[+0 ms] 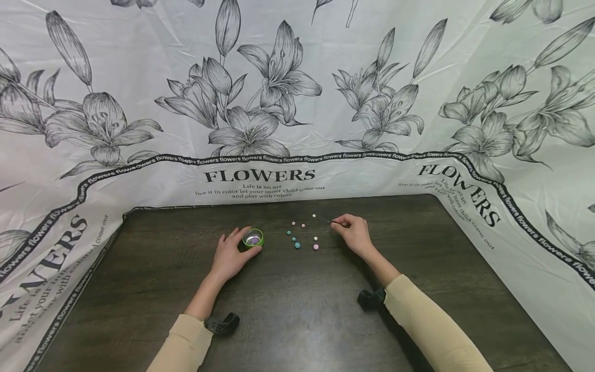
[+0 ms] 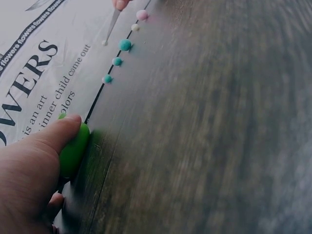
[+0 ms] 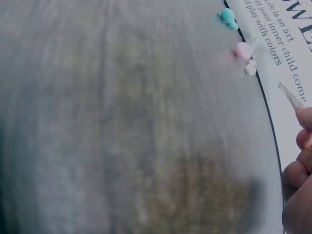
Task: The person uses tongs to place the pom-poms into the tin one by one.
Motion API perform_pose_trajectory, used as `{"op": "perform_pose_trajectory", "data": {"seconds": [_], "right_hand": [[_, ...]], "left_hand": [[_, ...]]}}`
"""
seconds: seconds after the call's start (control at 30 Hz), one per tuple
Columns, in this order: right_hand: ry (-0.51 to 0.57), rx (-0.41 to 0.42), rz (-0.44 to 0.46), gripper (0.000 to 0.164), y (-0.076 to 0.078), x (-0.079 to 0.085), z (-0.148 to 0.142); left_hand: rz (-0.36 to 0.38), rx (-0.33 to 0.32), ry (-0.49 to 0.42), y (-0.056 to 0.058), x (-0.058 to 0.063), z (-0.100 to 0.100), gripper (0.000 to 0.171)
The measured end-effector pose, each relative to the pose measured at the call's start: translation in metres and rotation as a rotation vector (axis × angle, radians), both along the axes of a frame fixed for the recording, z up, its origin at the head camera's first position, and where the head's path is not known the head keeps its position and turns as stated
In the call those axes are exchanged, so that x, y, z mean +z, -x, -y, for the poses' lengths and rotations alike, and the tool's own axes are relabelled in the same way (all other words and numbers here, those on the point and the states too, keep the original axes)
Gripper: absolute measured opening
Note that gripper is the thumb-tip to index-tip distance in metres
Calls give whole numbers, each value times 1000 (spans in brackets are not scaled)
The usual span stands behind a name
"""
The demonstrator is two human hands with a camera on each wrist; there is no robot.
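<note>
On the left, my left hand (image 1: 231, 254) grips a small round container with a green rim (image 1: 261, 243), thumb and fingers on its sides. A purplish ball (image 1: 254, 240) shows inside it. My right hand (image 1: 354, 235) pinches metal tweezers (image 1: 327, 219), which point left. At their tip is a small white ball (image 2: 104, 43); whether they grip it or just touch it, I cannot tell. Between the hands lie several small balls: teal ones (image 1: 297, 245), pale pink ones (image 1: 303, 225), a larger pink one (image 1: 316, 247) and a cream one (image 1: 315, 238).
The dark wood-grain table (image 1: 297, 310) meets a white flower-printed cloth (image 1: 362, 181) at the back and sides. Each wrist wears a black strapped device, on the left (image 1: 222, 324) and the right (image 1: 371, 298).
</note>
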State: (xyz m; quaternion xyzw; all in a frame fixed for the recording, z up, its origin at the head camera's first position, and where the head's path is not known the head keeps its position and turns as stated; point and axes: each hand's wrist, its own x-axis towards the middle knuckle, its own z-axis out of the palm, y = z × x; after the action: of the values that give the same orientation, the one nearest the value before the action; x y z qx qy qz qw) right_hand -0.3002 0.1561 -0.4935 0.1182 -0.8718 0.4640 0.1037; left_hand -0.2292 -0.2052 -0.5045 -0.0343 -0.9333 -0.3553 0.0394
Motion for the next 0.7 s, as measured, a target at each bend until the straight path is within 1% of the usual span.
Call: {"op": "perform_pose_trajectory", "data": {"seconds": [0.13, 0.23, 0.43, 0.63, 0.7], "right_hand": [[-7, 13, -5, 10, 1, 3, 1], [-7, 13, -2, 11, 0, 6, 1], [21, 15, -16, 9, -3, 10, 6], [35, 46, 19, 9, -7, 10, 17], [39, 46, 14, 8, -8, 11, 21]], "left_hand": [[-4, 6, -2, 0, 1, 0, 75], [-3, -2, -4, 1, 2, -1, 75], [-9, -4, -20, 0, 5, -3, 74], [-6, -3, -20, -3, 1, 0, 74], [-12, -3, -27, -3, 0, 1, 74]]}}
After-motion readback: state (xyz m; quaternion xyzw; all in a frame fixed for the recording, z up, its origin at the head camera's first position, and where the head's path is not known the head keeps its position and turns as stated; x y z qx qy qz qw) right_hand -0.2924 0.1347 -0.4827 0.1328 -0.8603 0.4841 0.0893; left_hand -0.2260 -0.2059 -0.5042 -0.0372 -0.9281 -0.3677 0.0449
